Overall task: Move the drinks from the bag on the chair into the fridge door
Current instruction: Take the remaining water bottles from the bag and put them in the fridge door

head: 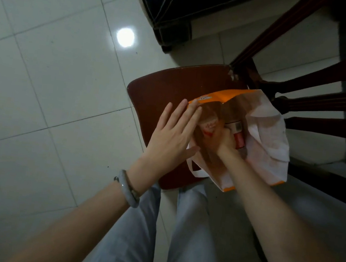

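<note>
From the head camera, looking steeply down, an orange and white bag (269, 141) is sitting on the seat of a dark reddish-brown wooden chair (164, 85). The bag looks like thin non-woven fabric, soft and creased, its white inner lining folding outward on the right side and its orange rim catching the light at the far edge. A white loop handle (195, 171) is hanging over the near edge of the seat. The mouth of the bag is gaping open, and inside it the drinks are showing: a bottle (239, 132) lying tilted, with a white barcode label and a red band below it, and beside it on the left a brownish rounded container (274, 133) with red lettering, too dim to read.

The left hand (174, 131) is lying flat and spread against the bag's left edge, fingers extended and together, thumb tucked under the rim; it is pressing on the fabric rather than closing around anything. A smooth grey-green bangle (128, 187) is circling that wrist. The right hand (224, 138) is reaching down into the bag's mouth, its fingers curling among the drinks right against the bottle; whether they are actually closing around it I cannot tell, since the fingertips are hidden.

The chair seat is glossy, with curved back slats on the right. The floor (43, 70) is glossy pale tile, reflecting a round light. Pale grey trouser legs (132, 235) are filling the bottom.
</note>
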Tool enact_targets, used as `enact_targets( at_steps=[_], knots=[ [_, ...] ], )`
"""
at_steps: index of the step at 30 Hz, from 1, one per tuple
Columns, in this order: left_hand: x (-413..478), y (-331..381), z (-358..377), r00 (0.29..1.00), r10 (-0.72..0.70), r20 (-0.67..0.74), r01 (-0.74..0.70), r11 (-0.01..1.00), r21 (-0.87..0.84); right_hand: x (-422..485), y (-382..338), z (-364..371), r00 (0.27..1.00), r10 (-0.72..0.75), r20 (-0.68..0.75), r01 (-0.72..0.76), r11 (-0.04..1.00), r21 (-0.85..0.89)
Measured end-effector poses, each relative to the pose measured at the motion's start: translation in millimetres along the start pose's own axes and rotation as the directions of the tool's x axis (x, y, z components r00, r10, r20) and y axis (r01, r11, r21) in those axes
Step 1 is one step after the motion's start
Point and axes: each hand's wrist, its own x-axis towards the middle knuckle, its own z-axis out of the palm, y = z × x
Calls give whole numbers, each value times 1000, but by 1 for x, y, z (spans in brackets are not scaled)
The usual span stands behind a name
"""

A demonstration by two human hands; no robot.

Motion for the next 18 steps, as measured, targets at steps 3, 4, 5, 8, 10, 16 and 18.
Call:
enact_targets(
  at_steps=[3, 4, 5, 8, 10, 16, 18],
  knots=[
    [2, 5, -10, 1000, -3, -5, 3, 1000, -16, -33, -7, -39, 1000, -1, -8, 1, 1000, -6],
    [3, 6, -13, 1000, -6, 14, 6, 1000, -26, -46, -10, -54, 1000, -10, -23, 10, 1000, 4],
    [3, 7, -16, 1000, -1, 10, 1, 1000, -20, -61, -13, -70, 999, -16, -29, 16, 1000, 13],
    [3, 15, -27, 1000, 19, 9, -19, 1000, -5, -100, -14, -104, 994, -54, -92, 61, 995, 72],
    [4, 25, -36, 999, 40, -4, -40, 999, 10, -122, -11, -123, 987, -77, -139, 96, 986, 133],
    [19, 63, -50, 998, 46, -42, -47, 999, -20, -180, 16, -178, 965, -14, -263, 63, 982, 179],
    [30, 80, -41, 999, 24, -24, -26, 997, -70, -194, 28, -192, 950, 8, -312, 54, 980, 189]
  ],
)
